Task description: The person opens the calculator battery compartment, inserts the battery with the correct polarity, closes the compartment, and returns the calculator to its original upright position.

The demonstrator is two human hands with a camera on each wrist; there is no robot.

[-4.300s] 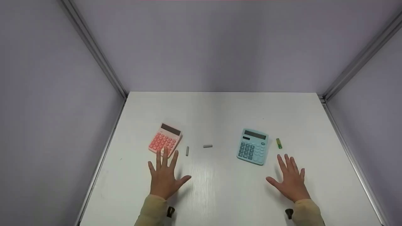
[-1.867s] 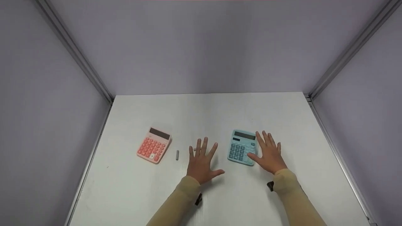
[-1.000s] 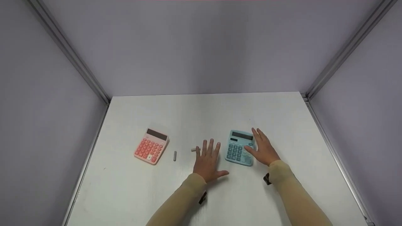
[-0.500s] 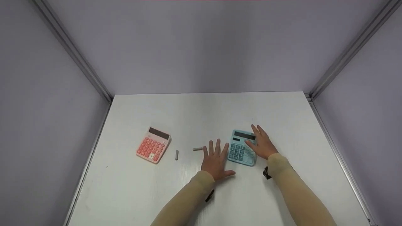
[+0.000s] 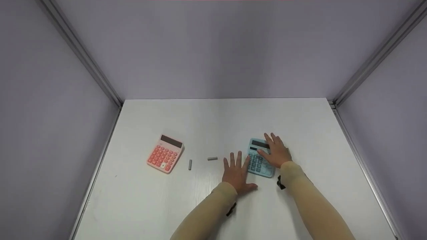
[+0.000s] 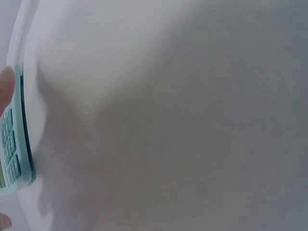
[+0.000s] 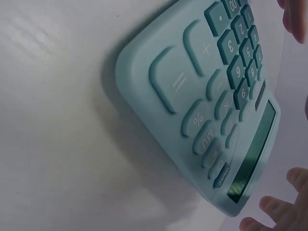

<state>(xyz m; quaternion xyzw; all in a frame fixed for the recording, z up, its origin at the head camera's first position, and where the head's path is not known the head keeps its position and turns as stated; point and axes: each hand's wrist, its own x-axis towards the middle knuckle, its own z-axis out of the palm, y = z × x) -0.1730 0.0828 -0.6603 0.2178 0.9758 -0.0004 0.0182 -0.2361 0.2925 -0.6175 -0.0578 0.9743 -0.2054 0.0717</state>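
A light blue calculator (image 5: 259, 168) lies flat on the white table, right of the middle. My left hand (image 5: 236, 175) is spread low over the table at its left edge. The index fingertip is at the calculator's side; whether it touches I cannot tell. Over the calculator's right part is my right hand (image 5: 277, 153), fingers straight and thumb out over the upper keys. In the right wrist view the calculator (image 7: 192, 96) fills much of the picture, with fingertips (image 7: 276, 207) beyond its display. Only a strip of the calculator (image 6: 17, 139) shows in the left wrist view.
A pink calculator (image 5: 165, 154) lies at the left. Between it and my left hand are two small grey cylinders, one lengthwise (image 5: 190, 165), one crosswise (image 5: 212, 158). Grey walls (image 5: 227, 50) enclose the table's back and sides.
My left hand has moved right, from below the pink calculator to beside the blue one. My right hand has moved left and forward over the blue calculator. The green battery is now hidden.
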